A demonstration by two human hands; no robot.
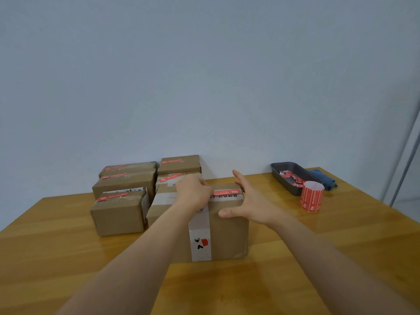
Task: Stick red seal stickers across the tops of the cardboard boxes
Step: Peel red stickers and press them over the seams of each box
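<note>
Wooden table (295,258) against pale wall (204,76). Front and centre, box (227,235) taped white, sticker (227,192) across top. Left hand (193,193) curled on box top, pressing sticker's left end; right hand (250,201) flat, fingers straight, against box's right edge. Sealed boxes (122,201) crowded behind at left. Far right, tray (278,172) holding red scraps (292,177); roll (311,196) upright just before it; blue cloth (323,178) beside tray.

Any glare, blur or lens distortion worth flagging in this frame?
Head view: soft, even light; faint sheen on the wooden table near the dark metal tray; wide-angle bends the grey pole at right; print on the red sticker roll too soft to read.
</note>
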